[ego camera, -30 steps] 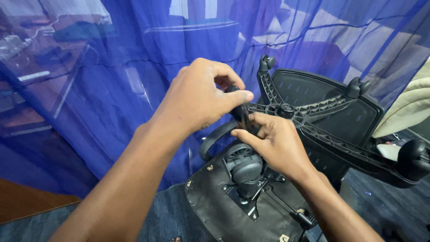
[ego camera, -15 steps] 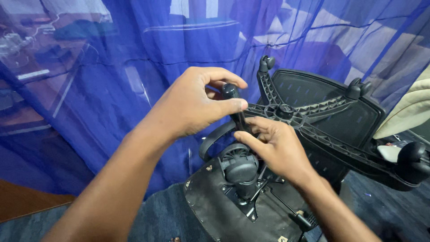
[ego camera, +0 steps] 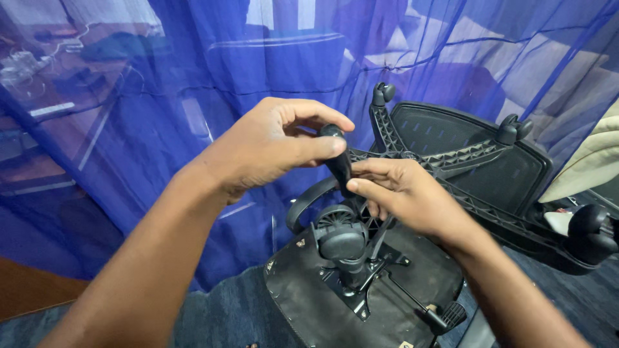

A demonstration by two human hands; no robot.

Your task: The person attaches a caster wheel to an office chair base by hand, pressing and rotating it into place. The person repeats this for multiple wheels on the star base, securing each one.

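At the bottom of the frame, grey-blue carpet is seen, with a strip of brown floor at the lower left. An overturned office chair lies on the carpet at lower centre: the black seat underside faces up, with its metal mechanism plate and a lever. A caster wheel sits just above the plate.

At mid-frame, a black caster stem is held upright between both hands. The left hand is clenched over the stem's top, thumb and forefinger pinching it. The right hand is closed on the stem's lower part with fingertips.

Behind the hands, the black five-star base is seen, spreading to the right, with the chair backrest beyond it. A cream cushion is noted at the right edge. A sheer blue curtain fills the upper frame.
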